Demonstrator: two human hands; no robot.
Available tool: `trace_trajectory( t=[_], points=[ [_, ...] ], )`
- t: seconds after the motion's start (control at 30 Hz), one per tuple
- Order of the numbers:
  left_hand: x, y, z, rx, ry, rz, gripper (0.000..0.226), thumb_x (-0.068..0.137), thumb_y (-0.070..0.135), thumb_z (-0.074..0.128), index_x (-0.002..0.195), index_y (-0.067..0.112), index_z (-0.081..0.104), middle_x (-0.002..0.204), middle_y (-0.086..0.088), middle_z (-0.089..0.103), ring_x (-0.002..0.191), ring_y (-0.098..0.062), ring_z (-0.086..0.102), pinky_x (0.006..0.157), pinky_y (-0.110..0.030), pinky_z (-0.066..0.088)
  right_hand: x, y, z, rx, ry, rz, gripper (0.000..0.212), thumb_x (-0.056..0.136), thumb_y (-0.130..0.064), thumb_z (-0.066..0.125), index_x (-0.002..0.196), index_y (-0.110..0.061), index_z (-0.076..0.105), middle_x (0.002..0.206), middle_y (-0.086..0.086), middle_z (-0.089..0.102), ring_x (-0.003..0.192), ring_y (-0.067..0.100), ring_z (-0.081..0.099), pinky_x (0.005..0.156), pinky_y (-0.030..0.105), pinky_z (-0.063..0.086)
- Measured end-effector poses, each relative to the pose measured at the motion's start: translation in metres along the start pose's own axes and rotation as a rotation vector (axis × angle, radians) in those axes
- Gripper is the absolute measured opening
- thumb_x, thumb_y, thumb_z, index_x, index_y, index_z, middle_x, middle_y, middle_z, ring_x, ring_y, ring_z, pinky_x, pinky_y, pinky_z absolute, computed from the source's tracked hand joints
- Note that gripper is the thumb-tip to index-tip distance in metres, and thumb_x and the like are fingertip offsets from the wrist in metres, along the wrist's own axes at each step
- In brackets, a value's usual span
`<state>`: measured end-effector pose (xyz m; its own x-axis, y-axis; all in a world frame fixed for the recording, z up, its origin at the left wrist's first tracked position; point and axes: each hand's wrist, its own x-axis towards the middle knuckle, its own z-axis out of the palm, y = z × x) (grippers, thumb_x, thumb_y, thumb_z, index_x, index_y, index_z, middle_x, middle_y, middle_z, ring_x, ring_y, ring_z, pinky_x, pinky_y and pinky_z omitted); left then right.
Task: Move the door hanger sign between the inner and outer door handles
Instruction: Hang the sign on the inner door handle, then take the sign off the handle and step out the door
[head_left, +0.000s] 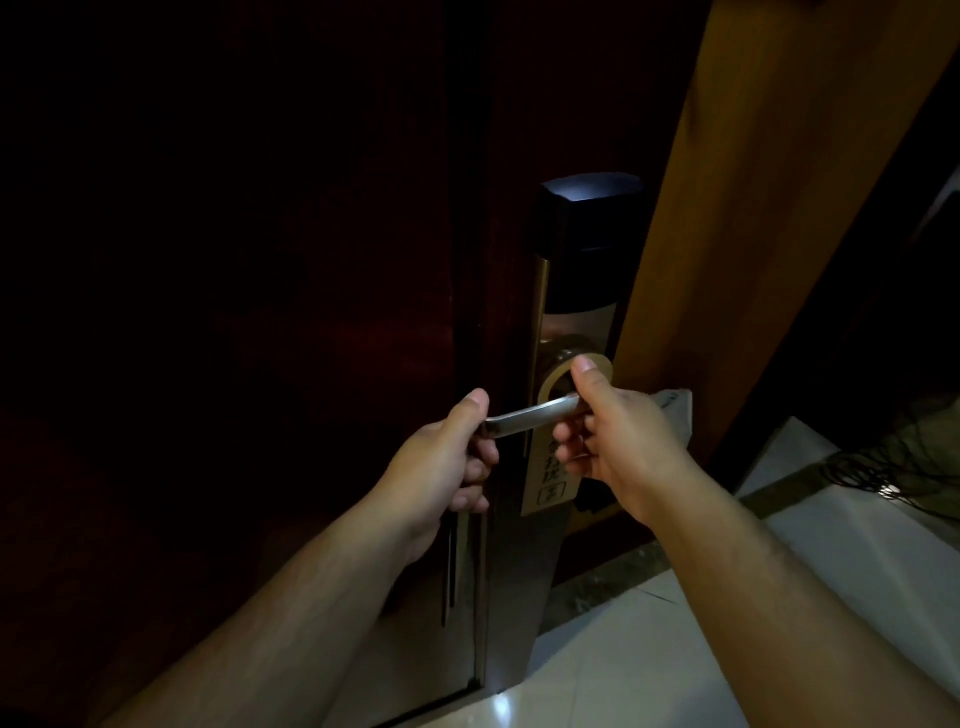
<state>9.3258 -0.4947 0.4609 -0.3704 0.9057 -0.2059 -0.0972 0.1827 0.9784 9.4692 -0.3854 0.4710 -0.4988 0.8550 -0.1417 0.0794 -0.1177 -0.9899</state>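
Note:
A tan door hanger sign (550, 480) with dark printed characters hangs on a silver lever door handle (535, 418); the sign's round loop sits around the handle's base. My left hand (449, 462) grips the free end of the lever, thumb on top. My right hand (618, 436) pinches the top loop of the sign beside the handle's hub, thumb up against the loop. The handle sits on a tall brass lock plate (574, 322) with a black reader block (587, 215) on top. The other side's handle is hidden.
The dark red door (260, 312) fills the left and is very dim. A light wooden door frame (753, 208) rises at the right. Pale floor tiles (675, 649) lie below, with a dark coil of cable (872, 467) at the far right.

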Motion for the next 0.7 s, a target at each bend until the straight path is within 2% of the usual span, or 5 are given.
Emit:
trace_trajectory(
  t=[0.17,0.3,0.5,0.7],
  points=[
    [-0.004,0.000,0.004,0.017,0.031,-0.009,0.049,0.095,0.060,0.041,0.082,0.015,0.057,0.056,0.006,0.040,0.044,-0.010,0.034,0.068,-0.036,0.046,0.002,0.004,-0.004,0.003,-0.053,-0.043,0.046,0.096,-0.056,0.044,0.090,-0.014,0.063,0.064,-0.002,0.062,0.061,0.015,0.059,0.065,0.034,0.048],
    [-0.006,-0.002,0.005,0.026,0.040,-0.007,0.051,0.094,0.060,0.041,0.082,0.014,0.058,0.056,0.006,0.040,0.044,-0.010,0.035,0.069,-0.036,0.046,0.002,0.008,-0.004,-0.032,-0.023,-0.080,0.048,0.096,-0.056,0.041,0.088,-0.015,0.064,0.063,-0.003,0.061,0.062,0.014,0.059,0.067,0.034,0.048],
    [-0.001,-0.002,-0.003,0.023,-0.032,-0.001,0.051,0.095,0.059,0.041,0.082,0.013,0.059,0.055,0.007,0.040,0.045,-0.010,0.035,0.068,-0.034,0.047,-0.002,0.004,-0.001,-0.070,0.051,-0.061,0.048,0.097,-0.055,0.041,0.084,-0.014,0.064,0.061,-0.003,0.060,0.062,0.014,0.059,0.068,0.035,0.049],
    [0.003,0.001,-0.017,0.054,-0.168,0.002,0.050,0.095,0.057,0.043,0.085,0.011,0.061,0.055,0.006,0.039,0.044,-0.010,0.034,0.066,-0.033,0.046,-0.009,0.001,0.008,-0.079,0.156,0.017,0.050,0.096,-0.059,0.041,0.096,-0.014,0.064,0.065,-0.002,0.061,0.070,0.019,0.061,0.076,0.039,0.053]
  ],
)
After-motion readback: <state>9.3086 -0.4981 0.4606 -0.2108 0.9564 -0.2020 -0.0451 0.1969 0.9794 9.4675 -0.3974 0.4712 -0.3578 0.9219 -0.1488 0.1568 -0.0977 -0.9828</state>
